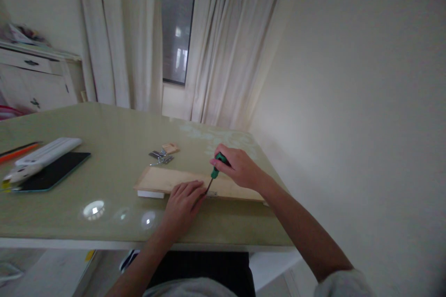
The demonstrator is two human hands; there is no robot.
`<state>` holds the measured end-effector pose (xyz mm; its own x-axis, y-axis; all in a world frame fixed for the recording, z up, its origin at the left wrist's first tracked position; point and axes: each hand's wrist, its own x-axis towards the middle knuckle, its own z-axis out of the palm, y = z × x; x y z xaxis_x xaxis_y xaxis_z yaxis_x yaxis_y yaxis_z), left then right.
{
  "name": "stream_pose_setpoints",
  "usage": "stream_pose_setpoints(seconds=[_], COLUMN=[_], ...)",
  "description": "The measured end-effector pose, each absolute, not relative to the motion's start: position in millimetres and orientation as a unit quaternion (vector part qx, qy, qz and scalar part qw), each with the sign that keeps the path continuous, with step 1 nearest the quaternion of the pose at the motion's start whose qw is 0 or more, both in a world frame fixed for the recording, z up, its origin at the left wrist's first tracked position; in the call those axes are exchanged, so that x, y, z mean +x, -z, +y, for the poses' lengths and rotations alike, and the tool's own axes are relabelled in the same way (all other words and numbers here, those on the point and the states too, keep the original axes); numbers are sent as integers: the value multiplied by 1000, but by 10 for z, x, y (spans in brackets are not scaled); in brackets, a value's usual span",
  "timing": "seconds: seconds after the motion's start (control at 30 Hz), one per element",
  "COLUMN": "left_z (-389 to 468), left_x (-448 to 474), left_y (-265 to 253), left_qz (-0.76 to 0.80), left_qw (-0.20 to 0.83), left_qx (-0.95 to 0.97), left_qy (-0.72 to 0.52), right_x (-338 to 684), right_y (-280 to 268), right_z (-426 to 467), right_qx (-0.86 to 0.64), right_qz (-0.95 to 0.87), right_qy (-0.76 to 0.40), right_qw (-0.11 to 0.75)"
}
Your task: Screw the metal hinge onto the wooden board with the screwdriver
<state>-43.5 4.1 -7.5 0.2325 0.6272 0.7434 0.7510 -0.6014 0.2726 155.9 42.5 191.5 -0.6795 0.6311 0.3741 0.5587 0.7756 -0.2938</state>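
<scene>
A green-handled screwdriver (215, 170) stands tilted over the near edge of a flat pale wooden board (174, 178), its handle up and to the right, its dark shaft slanting down and left to a small metal fitting (211, 193) on that edge. The right hand (237, 167) wraps the handle from above, fingers curled closed around the green grip so that only its lower part shows. The left hand (181, 205) lies palm down at the board's near edge, just beside the screwdriver's tip; its fingers are stretched forward and held close together, their tips resting on the wood next to the shaft.

The board lies flat on a glossy olive-green table (114, 125), near its front right corner, with a thin white strip (150, 194) showing under its left end. Just beyond the board sit a cluster of small grey metal hardware pieces (160, 157) and a small tan wooden block (170, 148), touching or nearly touching each other.

Well apart to the left, a long white remote-like bar (45, 152) rests on a dark rectangular tablet (55, 171), with an orange pencil (17, 152) beside them. Beyond the table hang cream curtains (223, 41) parted around a dark window (177, 23), and a white cabinet (35, 83) stands at far left.
</scene>
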Motion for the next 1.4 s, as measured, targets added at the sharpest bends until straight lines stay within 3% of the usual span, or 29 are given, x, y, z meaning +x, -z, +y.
stream_pose_setpoints(seconds=[0.23, 0.43, 0.63, 0.83, 0.93, 1.07, 1.17, 1.3, 1.4], left_z=[30, 18, 16, 17, 8, 17, 98, 317, 473], left_x=[-438, -436, -444, -438, -438, -490, -544, -554, -536], left_y=[56, 41, 38, 41, 52, -61, -289, -569, -632], left_qz=[-439, -441, -448, -452, -455, -473, -451, -338, -292], left_qw=[80, 87, 71, 61, 45, -57, -219, -449, -493], left_qx=[-782, -779, -780, -779, -777, -773, -763, -727, -724], left_qy=[435, 437, 430, 431, 432, 418, 408, 395, 385], right_x=[1640, 1521, 1430, 1372, 1364, 1418, 1449, 1400, 1341], right_y=[-2098, -2137, -2312, -2343, -2369, -2481, -2537, -2518, -2469], right_z=[483, 525, 495, 472, 483, 517, 543, 534, 517], right_qx=[-225, -395, -178, -368, -342, -256, -246, -287, -355], right_qz=[-946, -908, -982, -924, -937, -966, -968, -957, -931], right_qy=[-146, 41, -5, 99, 75, -16, -38, 2, 70], right_qw=[184, 135, 70, 20, -9, -19, -31, -42, -44])
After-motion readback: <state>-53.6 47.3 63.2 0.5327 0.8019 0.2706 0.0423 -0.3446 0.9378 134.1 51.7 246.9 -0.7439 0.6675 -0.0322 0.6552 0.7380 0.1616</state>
